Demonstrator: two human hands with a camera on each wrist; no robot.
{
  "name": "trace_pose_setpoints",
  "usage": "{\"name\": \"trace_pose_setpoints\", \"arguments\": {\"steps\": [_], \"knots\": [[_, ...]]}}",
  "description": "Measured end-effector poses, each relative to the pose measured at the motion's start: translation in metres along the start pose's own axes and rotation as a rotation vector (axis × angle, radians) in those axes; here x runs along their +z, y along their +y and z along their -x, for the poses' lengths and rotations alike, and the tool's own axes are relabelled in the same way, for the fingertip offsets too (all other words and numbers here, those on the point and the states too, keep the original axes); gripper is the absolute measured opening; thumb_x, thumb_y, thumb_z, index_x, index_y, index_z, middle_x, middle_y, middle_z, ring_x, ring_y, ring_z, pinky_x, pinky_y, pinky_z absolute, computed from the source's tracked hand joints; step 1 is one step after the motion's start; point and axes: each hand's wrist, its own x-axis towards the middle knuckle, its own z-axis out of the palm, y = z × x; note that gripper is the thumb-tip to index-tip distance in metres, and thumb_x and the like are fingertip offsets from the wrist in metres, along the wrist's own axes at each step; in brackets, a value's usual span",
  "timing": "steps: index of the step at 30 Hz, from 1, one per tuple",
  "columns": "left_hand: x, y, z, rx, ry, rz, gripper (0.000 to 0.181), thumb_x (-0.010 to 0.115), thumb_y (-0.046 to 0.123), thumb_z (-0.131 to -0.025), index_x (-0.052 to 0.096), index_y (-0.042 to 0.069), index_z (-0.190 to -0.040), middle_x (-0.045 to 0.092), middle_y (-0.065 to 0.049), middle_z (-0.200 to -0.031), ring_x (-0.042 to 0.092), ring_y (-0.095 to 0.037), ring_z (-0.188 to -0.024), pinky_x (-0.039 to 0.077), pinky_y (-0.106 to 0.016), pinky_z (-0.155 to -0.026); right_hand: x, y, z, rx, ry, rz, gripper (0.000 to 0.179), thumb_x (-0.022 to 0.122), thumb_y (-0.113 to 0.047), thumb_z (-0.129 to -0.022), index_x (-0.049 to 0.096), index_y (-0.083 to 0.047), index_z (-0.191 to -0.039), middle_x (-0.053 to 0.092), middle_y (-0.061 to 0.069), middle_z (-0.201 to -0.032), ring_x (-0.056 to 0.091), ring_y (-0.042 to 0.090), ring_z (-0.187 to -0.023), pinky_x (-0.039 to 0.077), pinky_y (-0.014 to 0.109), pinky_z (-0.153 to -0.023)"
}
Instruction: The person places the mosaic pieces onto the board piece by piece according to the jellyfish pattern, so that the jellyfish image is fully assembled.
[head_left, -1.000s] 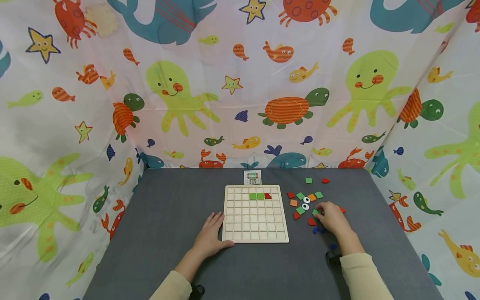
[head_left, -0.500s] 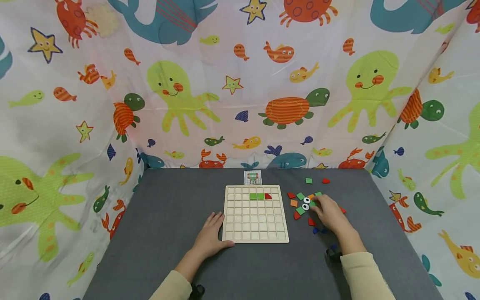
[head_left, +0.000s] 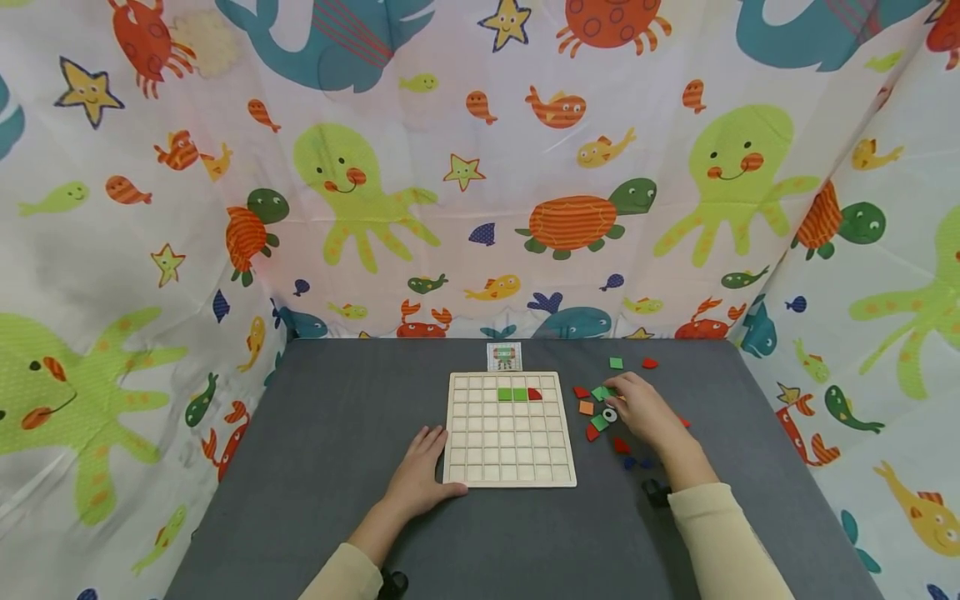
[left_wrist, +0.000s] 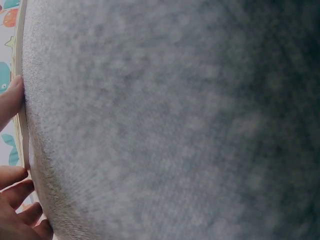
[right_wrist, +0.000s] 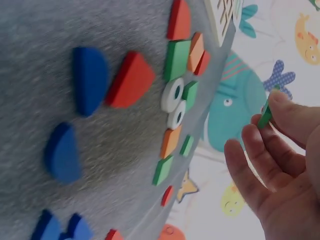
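Note:
My left hand (head_left: pixel 416 468) lies at the lower left corner of a pale wooden grid board (head_left: pixel 510 481), fingers along its left side and thumb at its front edge. In the left wrist view, the thumb and fingertips touch the board's rim (left_wrist: pixel 19 60). Two green squares (head_left: pixel 513 394) and a red rounded piece (head_left: pixel 534 394) sit in the top part of the grid. Above the loose pieces, my right hand (head_left: pixel 651 412) pinches a small green tile (right_wrist: pixel 266 112) between thumb and forefinger, its other fingers loosely bent. It partly hides the pieces below it in the head view.
Right of the board lie loose red pieces (right_wrist: pixel 131 80), orange squares (head_left: pixel 586 407), green squares (head_left: pixel 616 363), white rings (right_wrist: pixel 173 95) and blue half-rounds (right_wrist: pixel 91 81). A small picture card (head_left: pixel 504 357) lies behind the board. A printed sea-animal cloth (head_left: pixel 465 275) hangs behind the table.
My right hand has picked the green tile up from among the pieces and moved up and left with it, toward the board's side. The left hand and the board have not moved.

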Motion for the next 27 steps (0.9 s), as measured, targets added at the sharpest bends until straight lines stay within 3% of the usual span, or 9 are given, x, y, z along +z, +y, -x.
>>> {"name": "trace_pose_setpoints", "arguments": {"steps": [9,15,27], "knots": [[0.000,0.000,0.000,-0.002,0.000,-0.008,0.106,0.084,0.056,-0.075,0.036,0.007,-0.157,0.033,-0.011,-0.164,0.021,-0.035,-0.154,0.035,-0.058,-0.115,0.008,-0.019,-0.020,-0.042,-0.034,0.017,0.033,0.068,-0.012,-0.097,0.066,0.002,-0.127,0.064,0.018,-0.118,0.062,0.036,-0.107,0.055,0.049,-0.088],[0.001,-0.001,-0.002,0.003,0.005,-0.008,0.107,0.085,0.056,-0.075,0.037,0.007,-0.157,0.034,-0.011,-0.163,0.021,-0.035,-0.154,0.036,-0.058,-0.115,0.014,-0.031,-0.030,-0.023,-0.048,0.009,0.037,0.071,-0.016,-0.096,0.066,0.002,-0.128,0.064,0.018,-0.117,0.064,0.031,-0.099,0.056,0.046,-0.083],[0.001,-0.002,-0.001,0.002,0.001,0.004,0.107,0.085,0.055,-0.075,0.036,0.007,-0.157,0.033,-0.011,-0.164,0.020,-0.036,-0.154,0.035,-0.059,-0.114,0.034,-0.054,-0.053,-0.093,-0.080,0.005,0.029,0.069,-0.016,-0.097,0.068,-0.003,-0.123,0.064,0.013,-0.118,0.062,0.027,-0.100,0.055,0.045,-0.090]]}}
